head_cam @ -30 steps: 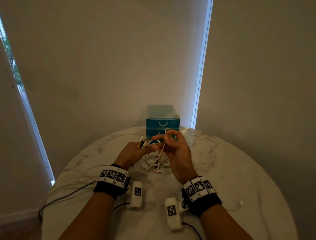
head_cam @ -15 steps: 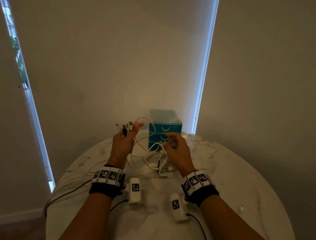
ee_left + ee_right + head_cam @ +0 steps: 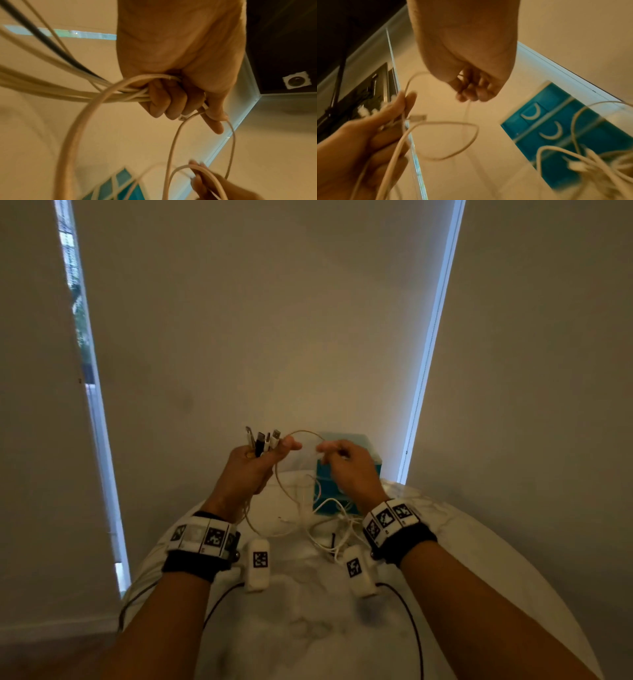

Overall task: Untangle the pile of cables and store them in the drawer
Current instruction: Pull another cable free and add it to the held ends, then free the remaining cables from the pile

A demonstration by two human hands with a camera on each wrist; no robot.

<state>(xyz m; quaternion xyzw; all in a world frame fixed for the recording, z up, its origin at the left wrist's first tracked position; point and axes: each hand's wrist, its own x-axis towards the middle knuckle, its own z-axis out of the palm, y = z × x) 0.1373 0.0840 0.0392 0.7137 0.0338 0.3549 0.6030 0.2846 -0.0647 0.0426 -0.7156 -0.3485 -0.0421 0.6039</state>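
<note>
My left hand (image 3: 255, 463) is raised above the table and grips a bundle of cable ends (image 3: 262, 441), white and black plugs sticking up out of the fist (image 3: 171, 102). A white cable loop (image 3: 303, 434) arcs from it to my right hand (image 3: 346, 463), which pinches that cable (image 3: 467, 93) between curled fingers. The rest of the cables (image 3: 329, 529) hang down in a tangle onto the marble table. The teal drawer unit (image 3: 342, 474) stands behind my right hand, its drawers (image 3: 547, 128) closed.
The round white marble table (image 3: 308, 621) carries the loose cable tangle near its far middle. Two white tagged modules (image 3: 258, 563) hang at my wrists with dark leads. A wall and window blinds rise right behind the table.
Both hands have risen higher. The left hand lifted the plug bundle up and left, then came back toward the right hand, which now pinches the loop at the same height.
</note>
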